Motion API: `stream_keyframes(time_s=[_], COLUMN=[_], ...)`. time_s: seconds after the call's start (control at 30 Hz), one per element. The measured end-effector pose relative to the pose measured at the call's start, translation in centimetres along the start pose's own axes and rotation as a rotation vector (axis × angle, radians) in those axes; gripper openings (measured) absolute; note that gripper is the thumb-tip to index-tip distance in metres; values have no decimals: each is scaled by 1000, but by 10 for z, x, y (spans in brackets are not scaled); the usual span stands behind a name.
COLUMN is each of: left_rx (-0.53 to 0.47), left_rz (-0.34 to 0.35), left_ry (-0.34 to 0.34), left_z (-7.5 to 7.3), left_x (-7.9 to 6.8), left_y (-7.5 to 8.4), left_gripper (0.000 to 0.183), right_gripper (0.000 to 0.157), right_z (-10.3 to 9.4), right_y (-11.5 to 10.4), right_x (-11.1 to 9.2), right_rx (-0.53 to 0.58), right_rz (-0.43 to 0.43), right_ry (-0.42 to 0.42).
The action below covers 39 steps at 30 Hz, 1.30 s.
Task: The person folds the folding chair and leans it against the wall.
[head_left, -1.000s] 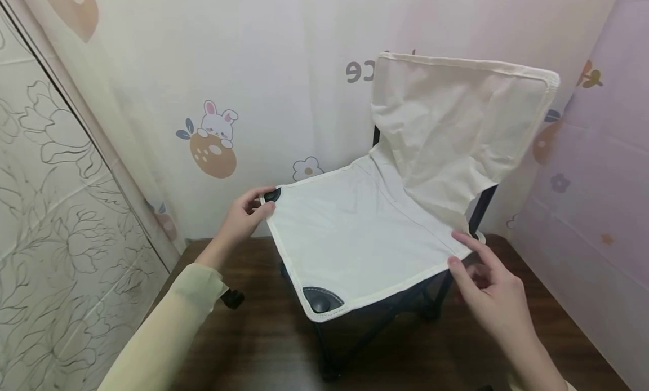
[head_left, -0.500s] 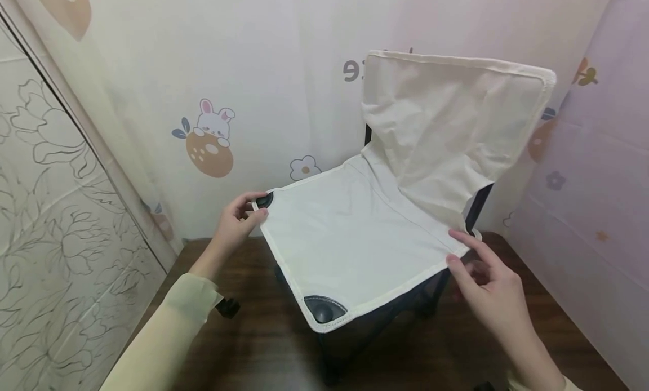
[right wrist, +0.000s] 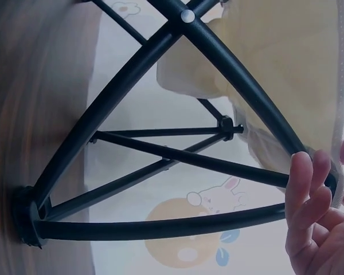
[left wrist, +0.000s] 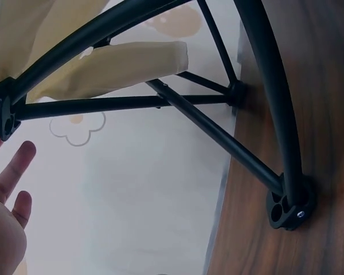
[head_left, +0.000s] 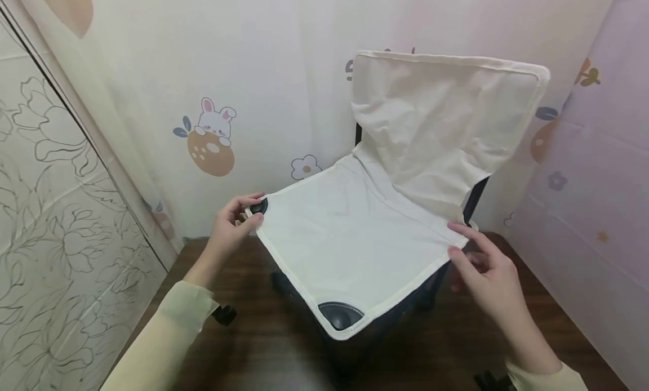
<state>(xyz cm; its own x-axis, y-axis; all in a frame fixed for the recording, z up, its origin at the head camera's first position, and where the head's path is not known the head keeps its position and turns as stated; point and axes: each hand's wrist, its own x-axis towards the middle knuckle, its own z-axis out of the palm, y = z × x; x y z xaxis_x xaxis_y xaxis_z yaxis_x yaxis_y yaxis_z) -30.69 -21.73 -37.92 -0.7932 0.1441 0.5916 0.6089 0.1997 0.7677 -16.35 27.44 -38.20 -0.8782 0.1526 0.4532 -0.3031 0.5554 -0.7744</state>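
Note:
A folding camp chair (head_left: 350,239) with cream fabric stands on dark wood, its backrest (head_left: 446,115) at the back right. My left hand (head_left: 228,225) pinches the seat's left corner, thumb and forefinger beside a black corner patch (head_left: 259,206). At the right side my right hand (head_left: 492,272) holds the seat edge near the backrest. Crossed black tubes (left wrist: 223,140) under the seat show in the left wrist view, with some left fingers (left wrist: 14,172) below a frame joint. In the right wrist view, curled right fingers (right wrist: 309,200) are at the frame's corner.
The brown wooden surface (head_left: 243,334) lies under the chair. Behind it hangs a pale printed curtain (head_left: 274,87). A floral panel (head_left: 61,227) closes the left side, and a lilac sheet (head_left: 593,210) the right.
The chair has turned in my hands: its left corner and backrest have shifted left, its front corner right and nearer. The left hand has moved left and down; the right hand slightly up.

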Motion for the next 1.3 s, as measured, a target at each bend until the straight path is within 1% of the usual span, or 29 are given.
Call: stream_keyframes(time_s=[0.17, 0.37, 0.6, 0.8, 0.93, 1.07, 1.3], left_rx=[-24, -33, -42, -58, -67, -72, -62], left_rz=[29, 53, 41, 26, 33, 15, 10], left_ry=[10, 36, 59, 86, 89, 92, 107], left_z=[0, 0, 3, 6, 8, 10, 11], left_x=[-6, -12, -18, -25, -29, -32, -37], left_y=[1, 3, 5, 8, 8, 10, 13], left_gripper=[30, 28, 30, 32, 33, 33, 33], right_gripper=[48, 48, 47, 47, 47, 46, 45], right_z=[-1, 1, 2, 0, -1, 0, 2], right_y=[5, 12, 17, 20, 23, 26, 29], right_x=[5, 13, 21, 26, 30, 34, 43], right_rx=[13, 96, 118, 122, 152, 179, 184], right_rz=[-20, -64, -47, -56, -62, -70, -78], right_ry=[-17, -46, -60, -87, -103, -106, -121])
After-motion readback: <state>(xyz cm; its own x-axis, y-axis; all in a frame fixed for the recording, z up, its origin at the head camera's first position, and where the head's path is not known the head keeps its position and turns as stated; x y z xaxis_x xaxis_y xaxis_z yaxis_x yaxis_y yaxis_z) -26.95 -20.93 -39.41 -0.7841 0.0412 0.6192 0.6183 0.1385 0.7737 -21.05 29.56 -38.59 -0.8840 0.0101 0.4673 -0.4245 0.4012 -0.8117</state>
